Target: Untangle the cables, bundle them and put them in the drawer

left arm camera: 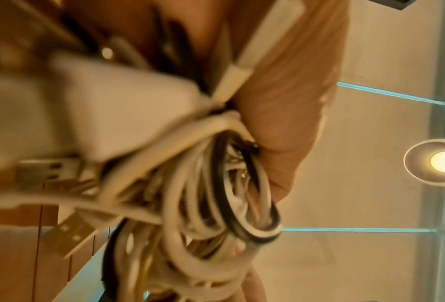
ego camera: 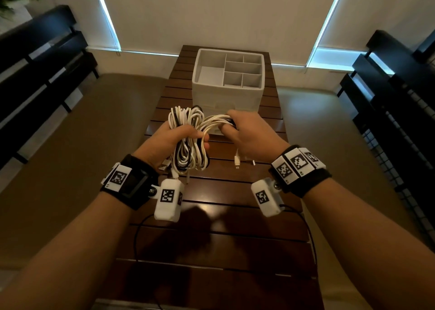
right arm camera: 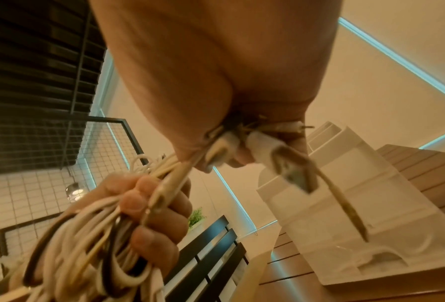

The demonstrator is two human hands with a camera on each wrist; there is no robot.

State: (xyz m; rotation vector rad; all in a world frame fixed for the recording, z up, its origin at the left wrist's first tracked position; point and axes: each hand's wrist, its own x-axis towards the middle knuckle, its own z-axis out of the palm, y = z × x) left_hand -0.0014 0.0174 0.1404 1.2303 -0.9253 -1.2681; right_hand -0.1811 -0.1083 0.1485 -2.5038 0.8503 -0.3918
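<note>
- The left hand (ego camera: 171,137) grips a thick coil of white and black cables (ego camera: 188,142), fingers curled round its middle; loops stick out above and below the fist
- The right hand (ego camera: 249,133) clutches strands running across from that coil; its fingers are closed round them, and plug ends (ego camera: 237,162) dangle beneath it
- Both hands hover above the slatted wooden table (ego camera: 211,215); the tangle touches nothing else
- A white divided organiser box (ego camera: 227,90) stands on the table just beyond the hands; the cables are outside it

organizer box (ego camera: 227,90) blocking far tabletop (ego camera: 216,217), near slats open
</note>
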